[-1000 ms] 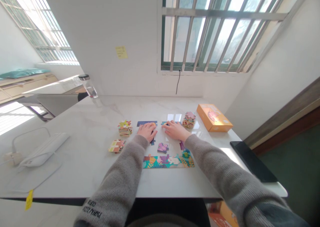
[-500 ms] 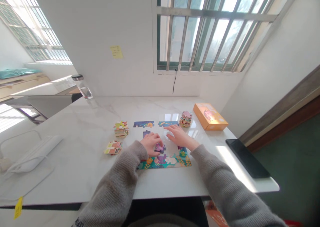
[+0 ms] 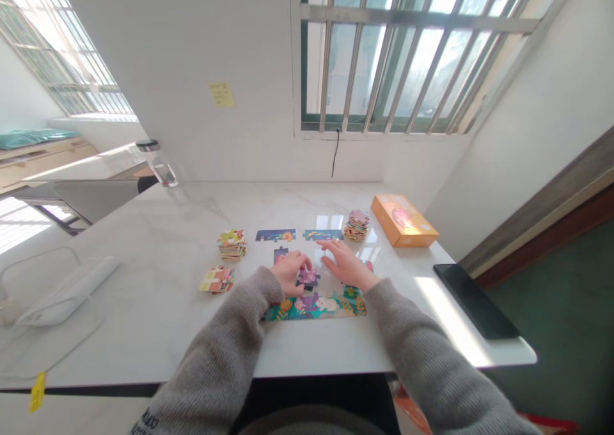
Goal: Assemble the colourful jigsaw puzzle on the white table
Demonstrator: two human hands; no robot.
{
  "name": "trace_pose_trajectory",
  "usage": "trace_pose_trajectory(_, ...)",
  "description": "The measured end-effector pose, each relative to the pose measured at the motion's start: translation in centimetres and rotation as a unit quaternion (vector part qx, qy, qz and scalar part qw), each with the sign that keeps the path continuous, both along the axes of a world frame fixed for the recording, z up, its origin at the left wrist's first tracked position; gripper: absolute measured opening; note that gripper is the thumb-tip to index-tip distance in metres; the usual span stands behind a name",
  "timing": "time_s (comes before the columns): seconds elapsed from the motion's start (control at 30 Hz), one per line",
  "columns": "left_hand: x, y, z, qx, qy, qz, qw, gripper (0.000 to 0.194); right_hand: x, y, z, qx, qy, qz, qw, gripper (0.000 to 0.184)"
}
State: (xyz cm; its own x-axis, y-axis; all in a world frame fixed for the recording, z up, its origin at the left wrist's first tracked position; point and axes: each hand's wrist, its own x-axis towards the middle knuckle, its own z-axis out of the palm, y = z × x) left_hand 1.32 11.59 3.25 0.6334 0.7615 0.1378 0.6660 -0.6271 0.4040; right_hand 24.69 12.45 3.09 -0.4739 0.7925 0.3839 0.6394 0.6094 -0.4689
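- Landmark: the long, teal, flower-printed jigsaw strip of flat card (image 3: 327,304), lying along the near side of the layout on the glossy white table (image 3: 167,237).
- Left hand (image 3: 291,274): just beyond the strip, fingers curled and thumb drawn in, narrow upon the left side of a purple, knobbed jigsaw piece of printed card (image 3: 309,276). The piece sits just beyond the strip's middle, a dark shadow under its near edge; from where I stand, full lift cannot be told.
- Right hand (image 3: 346,263): beyond the strip's right half, fingers spread wide, apparently holding nothing.
- Farther beyond the strip: two dark-blue printed card strips, left (image 3: 275,235) and right (image 3: 323,235), with a gap between.
- Good practice, in my judgement: pinch the piece by its edges, keep it level, turn its knobs squarely to any neighbour, and press flat; the spread hand best steadies loose card without nudging the strip.
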Motion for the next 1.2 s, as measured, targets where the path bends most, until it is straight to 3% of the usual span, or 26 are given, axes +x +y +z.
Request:
trace_pose_trajectory(0.13,0.3,0.6,0.3,0.07,-0.121,0.004,0.99,0.03,-0.5,-0.3,0.3,-0.077,0.123,0.004,0.989,0.038)
trace_pose_trajectory(0.33,0.6,1.2,-0.3,0.108,-0.16,0.026,0.981,0.032,-2.0,-0.8,-0.1,-0.192,0.241,0.042,0.95,0.042)
trace_pose_trajectory(0.6,1.2,0.6,-0.5,0.082,-0.192,-0.029,0.977,0.029,-1.3,-0.4,-0.5,-0.163,0.252,0.008,0.954,0.034)
trace_pose_trajectory(0.8,1.2,0.1,-0.3,0.091,-0.184,-0.074,0.976,0.036,-0.7,-0.9,0.2,-0.195,0.241,0.057,0.949,0.031)
trace_pose_trajectory(0.9,1.2,0.3,-0.6,0.084,-0.171,-0.09,0.977,0.029,-0.9,-1.2,0.3,-0.218,0.229,0.069,0.946,0.031)
trace_pose_trajectory(0.97,1.2,0.6,-0.8,0.08,-0.18,-0.094,0.976,0.021,-0.8,-1.1,0.3,-0.201,0.222,0.067,0.952,0.029)
trace_pose_trajectory(1.2,0.9,1.2,-0.7,0.104,-0.219,-0.035,0.969,0.014,1.4,-0.5,0.7,-0.036,0.158,0.051,0.985,0.024)
